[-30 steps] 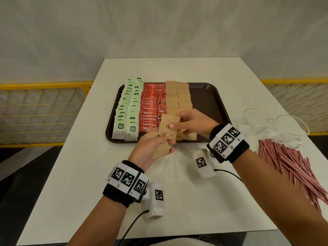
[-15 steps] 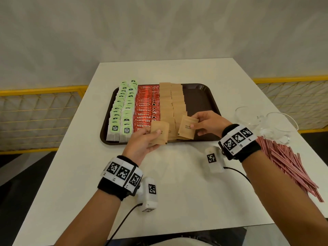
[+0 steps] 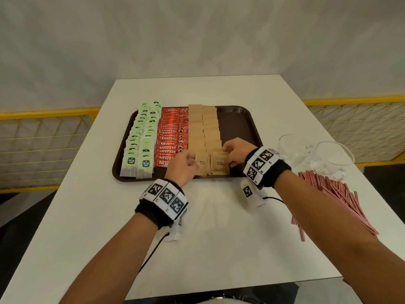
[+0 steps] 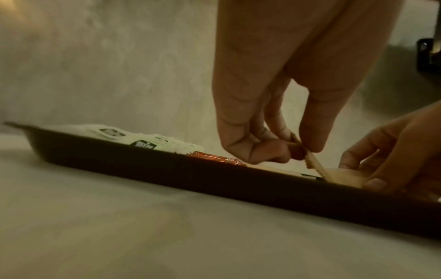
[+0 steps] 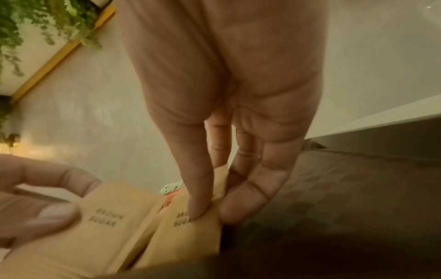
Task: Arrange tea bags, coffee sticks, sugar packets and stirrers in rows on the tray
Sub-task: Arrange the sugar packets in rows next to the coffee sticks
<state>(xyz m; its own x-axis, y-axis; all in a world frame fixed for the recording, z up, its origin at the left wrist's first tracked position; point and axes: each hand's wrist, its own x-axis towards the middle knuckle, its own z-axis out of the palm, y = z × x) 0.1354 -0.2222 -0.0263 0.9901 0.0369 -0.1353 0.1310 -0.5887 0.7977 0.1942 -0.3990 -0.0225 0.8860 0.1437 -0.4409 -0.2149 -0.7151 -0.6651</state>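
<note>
On the dark brown tray lie two rows of green tea bags, red coffee sticks and two rows of brown sugar packets. My left hand pinches a sugar packet at the near end of the left sugar row. My right hand pinches another sugar packet at the near end of the right sugar row. The right wrist view shows both packets side by side, the right packet held between thumb and fingers. Red striped stirrers lie loose on the table, right of the tray.
Two clear glass cups stand right of the tray, just behind the stirrers. The tray's right strip is bare. The white table ends close behind the tray, with a yellow railing at both sides.
Both hands have carried their sugar packets forward and down from above the tray's near edge onto the near ends of the two sugar rows.
</note>
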